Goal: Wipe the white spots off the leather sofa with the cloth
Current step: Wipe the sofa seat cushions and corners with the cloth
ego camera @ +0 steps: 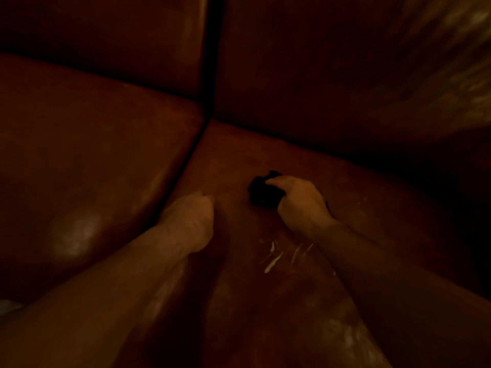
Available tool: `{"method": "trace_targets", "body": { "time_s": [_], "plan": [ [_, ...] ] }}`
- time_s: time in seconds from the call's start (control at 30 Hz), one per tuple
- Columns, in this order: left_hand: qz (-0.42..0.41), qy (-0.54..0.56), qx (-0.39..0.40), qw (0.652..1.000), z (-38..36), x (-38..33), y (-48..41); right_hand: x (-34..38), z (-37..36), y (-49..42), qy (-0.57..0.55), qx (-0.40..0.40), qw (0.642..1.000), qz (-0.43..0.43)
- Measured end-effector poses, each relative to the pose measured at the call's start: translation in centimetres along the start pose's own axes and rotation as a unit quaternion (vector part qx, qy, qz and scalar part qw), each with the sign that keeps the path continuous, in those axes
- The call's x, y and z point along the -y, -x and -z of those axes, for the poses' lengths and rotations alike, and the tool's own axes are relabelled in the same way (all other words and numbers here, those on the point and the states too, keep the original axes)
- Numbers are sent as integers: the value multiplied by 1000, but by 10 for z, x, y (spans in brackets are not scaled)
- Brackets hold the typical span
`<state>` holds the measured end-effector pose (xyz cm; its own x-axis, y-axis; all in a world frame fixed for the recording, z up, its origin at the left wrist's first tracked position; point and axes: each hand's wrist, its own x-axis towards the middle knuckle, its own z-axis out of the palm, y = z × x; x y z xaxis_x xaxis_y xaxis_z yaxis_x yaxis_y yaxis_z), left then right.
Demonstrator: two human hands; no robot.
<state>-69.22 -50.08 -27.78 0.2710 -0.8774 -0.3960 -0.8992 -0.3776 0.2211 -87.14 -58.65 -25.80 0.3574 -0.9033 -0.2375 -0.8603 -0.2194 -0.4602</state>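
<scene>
Sofa (101, 144): dim reddish-brown leather, filled nearly the whole view; two seat cushions met at a dark seam running from upper centre down toward the left hand; backrest above lost in shadow.
Upper right corner: blurred pale patches, too smeared to identify.
Lower left edge: small pale shape, cut off, unreadable.
Left hand (190, 221): curled into a loose fist, knuckles resting on the right cushion just beside the seam; forearm cut off by the bottom edge.
Right hand (299, 199): fingers closed around the cloth, pressing it onto the right cushion.
Cloth (261, 192): dark, bunched, partly hidden under the fingers; no clear long axis.
White spots (275, 260): thin pale streaks slanting up to the right, on the cushion between the forearms, nearer than the cloth and apart from it.
</scene>
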Motion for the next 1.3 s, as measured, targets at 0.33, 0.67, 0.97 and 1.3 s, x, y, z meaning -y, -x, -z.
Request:
{"method": "trace_targets", "body": {
  "time_s": [0.33,0.67,0.97,1.3],
  "plan": [
    [3,-7,36,999,-20,2,9,-1,-34,58,72,156,985,12],
    [-11,-14,65,998,-2,-21,22,-27,24,66,53,25,998,1],
    [-35,-8,13,999,-49,-28,22,-32,-32,77,53,105,993,14],
    [-22,-16,0,1000,-32,-34,53,-29,-13,111,15,216,976,29]
  ]
}}
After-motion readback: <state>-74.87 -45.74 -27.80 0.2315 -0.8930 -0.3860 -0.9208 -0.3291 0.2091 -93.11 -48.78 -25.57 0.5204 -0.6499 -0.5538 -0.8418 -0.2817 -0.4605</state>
